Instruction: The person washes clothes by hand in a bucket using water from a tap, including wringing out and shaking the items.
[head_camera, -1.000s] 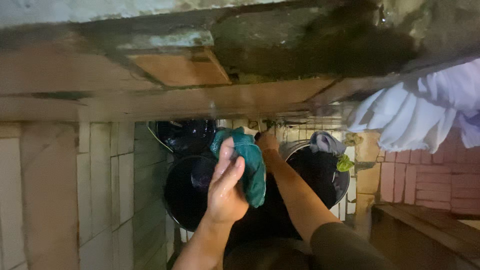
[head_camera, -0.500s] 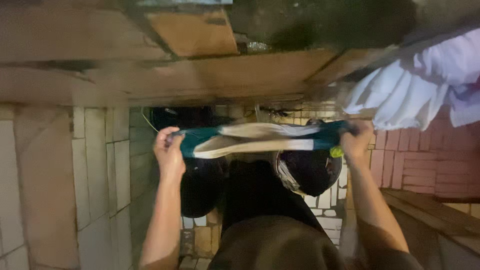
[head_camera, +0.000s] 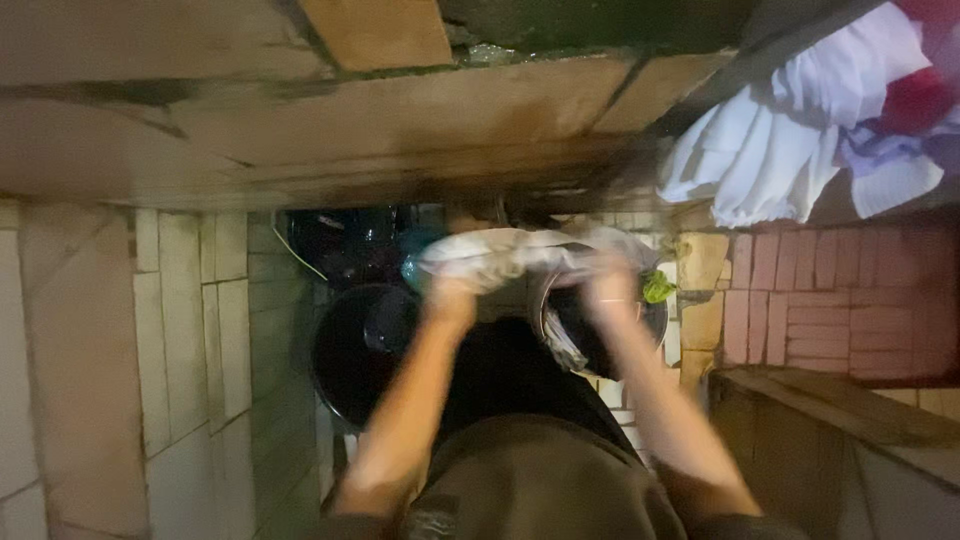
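At the middle of the head view, both hands are raised side by side with a pale cloth bunched between them. The left hand sits at about nine o'clock of the bundle and the right hand at about three o'clock; both are blurred, but the fingers of each look clenched on the cloth, which stretches across from one fist to the other. A bit of teal shows at the cloth's left end.

Below the left hand, at about seven o'clock from it, stands a dark basin, and a second dark tub lies behind it at about eleven o'clock. Under the right hand is a metal bowl with dark stuff inside, and a small green scrap rests on its rim at about two o'clock. The person's dark clothing fills the bottom centre.

At the top right corner hangs a heap of white laundry with some red in it. A red brick wall runs below the laundry, at about four o'clock of the bowl. Pale tiles cover the left side.
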